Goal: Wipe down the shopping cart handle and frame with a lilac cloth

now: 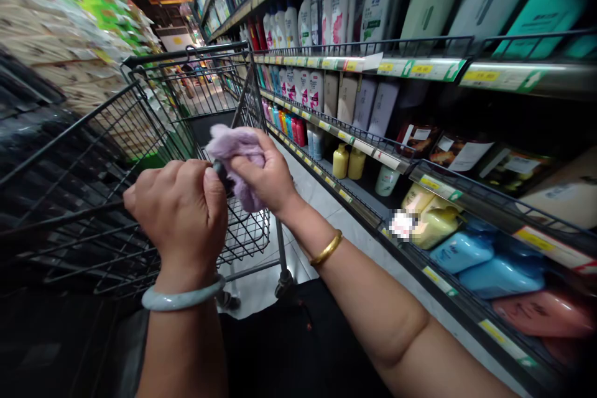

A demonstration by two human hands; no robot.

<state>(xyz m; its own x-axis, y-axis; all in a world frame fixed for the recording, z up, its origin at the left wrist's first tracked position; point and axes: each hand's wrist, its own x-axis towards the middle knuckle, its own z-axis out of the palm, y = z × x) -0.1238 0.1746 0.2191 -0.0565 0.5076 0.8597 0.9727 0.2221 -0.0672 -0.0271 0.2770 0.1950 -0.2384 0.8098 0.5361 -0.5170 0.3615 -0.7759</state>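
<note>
My left hand [180, 214], with a pale bangle at its wrist, is closed in a fist around a dark bar of the shopping cart [181, 62]. Just to its right, my right hand [268, 174] grips a crumpled purple cloth [236, 146], pressed against the end of the same bar. A gold bangle [326, 247] circles the right wrist. The fingertips of both hands are mostly hidden. Below and beyond them show the cart's black wire basket and a caster wheel [283, 284].
Along the right run shelves with shampoo bottles [341, 9], price labels [345, 64] and wire edge rails. Blue bottles [464, 254] lie tilted on the bottom shelf. Stacked packages [32, 31] rise at the left. Pale floor tiles [321, 199] show between cart and shelf.
</note>
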